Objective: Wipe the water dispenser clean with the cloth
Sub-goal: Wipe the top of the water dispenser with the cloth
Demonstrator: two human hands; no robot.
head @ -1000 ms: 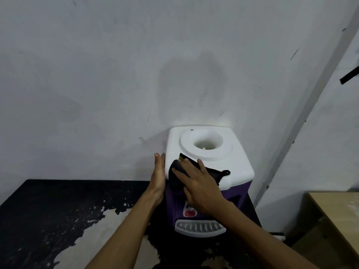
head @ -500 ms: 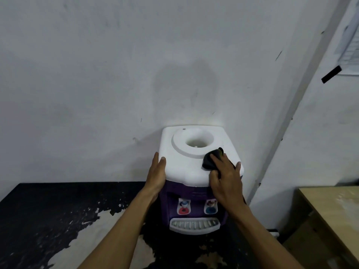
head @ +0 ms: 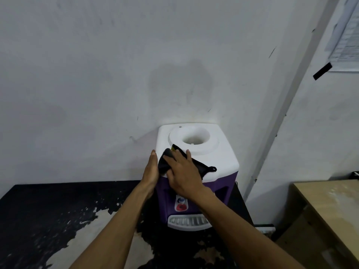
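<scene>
Water dispenser point(head: 223, 152): white top over a purple body, standing at the back of the bench, close against the wall.
Cloth point(head: 204, 168): black, spread over the front left part of the white top, one corner reaching the raised ring around the opening, a small loop sticking out to the right.
Right hand point(head: 182, 172): laid palm-down on the cloth, pressing it onto the top.
Right fingers point(head: 187, 153): straight and slightly spread, flat on the cloth, not curled round it.
Left hand point(head: 150, 171): pressed flat against the dispenser's left side, just beside the cloth.
Left fingers point(head: 153, 155): straight and together, pointing up along the top's left edge, holding nothing.
Taps point(head: 181, 204): on the purple front, the lower one red, partly hidden by the right forearm.
Drip tray point(head: 186, 221): pale and slotted, at the foot of the front.
Bench point(head: 48, 210): black, with pale worn patches.
Wall point(head: 116, 74): grey-white, a darker stain above the dispenser.
Paper point(head: 345, 35): on the side wall, upper right, a black strip of tape point(head: 322, 70) at its corner.
Wooden bench point(head: 330, 206): far right, well apart.
</scene>
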